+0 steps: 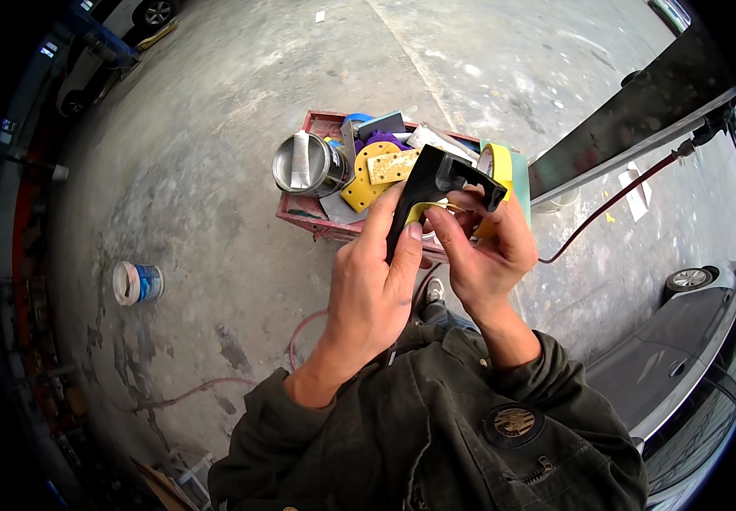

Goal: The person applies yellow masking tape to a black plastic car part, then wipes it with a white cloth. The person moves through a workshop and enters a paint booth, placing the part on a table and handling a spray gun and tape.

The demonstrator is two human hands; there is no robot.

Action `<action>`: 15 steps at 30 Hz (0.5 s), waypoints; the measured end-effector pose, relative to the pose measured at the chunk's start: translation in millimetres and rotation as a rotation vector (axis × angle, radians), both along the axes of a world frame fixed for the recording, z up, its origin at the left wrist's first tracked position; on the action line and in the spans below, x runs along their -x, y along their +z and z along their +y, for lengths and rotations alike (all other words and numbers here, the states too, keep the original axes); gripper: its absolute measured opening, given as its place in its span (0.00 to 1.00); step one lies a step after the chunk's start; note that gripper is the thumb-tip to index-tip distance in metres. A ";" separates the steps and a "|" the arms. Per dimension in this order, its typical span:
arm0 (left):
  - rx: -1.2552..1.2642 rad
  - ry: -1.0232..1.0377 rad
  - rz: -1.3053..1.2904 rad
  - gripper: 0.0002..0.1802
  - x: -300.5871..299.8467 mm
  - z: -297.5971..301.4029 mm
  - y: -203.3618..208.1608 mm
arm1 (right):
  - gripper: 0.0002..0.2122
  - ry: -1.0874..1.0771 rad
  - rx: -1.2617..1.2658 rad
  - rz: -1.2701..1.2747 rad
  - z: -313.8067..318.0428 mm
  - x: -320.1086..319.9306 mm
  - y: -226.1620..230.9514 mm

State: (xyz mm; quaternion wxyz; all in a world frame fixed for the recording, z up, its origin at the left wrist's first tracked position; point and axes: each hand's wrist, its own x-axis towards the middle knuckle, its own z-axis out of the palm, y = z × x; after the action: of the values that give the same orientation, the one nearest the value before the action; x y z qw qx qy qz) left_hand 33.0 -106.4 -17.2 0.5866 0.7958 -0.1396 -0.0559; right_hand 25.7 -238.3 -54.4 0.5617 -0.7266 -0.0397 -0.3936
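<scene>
My left hand (366, 277) is closed around a black plastic part (426, 176) with a bent, hooked upper end, held up over a red cart. A narrow strip of yellow tape (418, 209) lies against the part's lower edge. My right hand (489, 262) is closed too, its thumb and fingers pinching the tape close to my left thumb. Its other fingers are partly hidden behind the part. Just beyond my right hand is a roll of yellow tape (505, 162); whether it rests on the cart or against my fingers I cannot tell.
The red cart (296, 207) bears an open metal can (331, 175) with a white tube across it, yellow sanding discs (366, 169) and a purple cloth (379, 140). A white bucket (127, 284) stands left. At right are a steel post (632, 115), a red hose (611, 204) and a grey car (666, 358).
</scene>
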 end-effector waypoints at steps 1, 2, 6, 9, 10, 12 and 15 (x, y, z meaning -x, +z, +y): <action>0.007 -0.002 -0.020 0.21 -0.8 -0.2 -0.7 | 0.15 0.013 -0.033 0.005 -0.3 -0.2 -1.3; -0.002 -0.002 -0.025 0.20 -1.1 -0.9 -0.2 | 0.15 0.017 -0.031 -0.004 -0.9 -0.5 -2.0; 0.001 0.013 -0.036 0.17 -1.5 -4.1 4.5 | 0.14 0.011 -0.038 -0.019 1.1 0.5 0.0; -0.029 0.017 -0.075 0.17 -3.3 -5.4 0.9 | 0.14 0.005 -0.073 -0.031 4.5 -0.2 2.3; -0.049 0.016 -0.096 0.18 -3.6 -5.4 -0.4 | 0.13 0.006 -0.088 -0.039 4.9 -0.3 2.5; -0.091 0.016 -0.054 0.18 -1.6 -6.3 4.8 | 0.13 0.000 -0.083 -0.041 4.6 0.6 0.4; -0.086 0.018 -0.038 0.19 -0.9 -8.5 3.8 | 0.13 -0.035 -0.028 -0.086 4.4 0.2 1.9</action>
State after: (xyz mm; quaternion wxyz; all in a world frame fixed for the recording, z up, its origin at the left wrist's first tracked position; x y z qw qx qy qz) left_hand 33.9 -114.9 -13.4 0.5494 0.8226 -0.1410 -0.0412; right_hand 25.6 -233.9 -52.5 0.5625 -0.7018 -0.0456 -0.4348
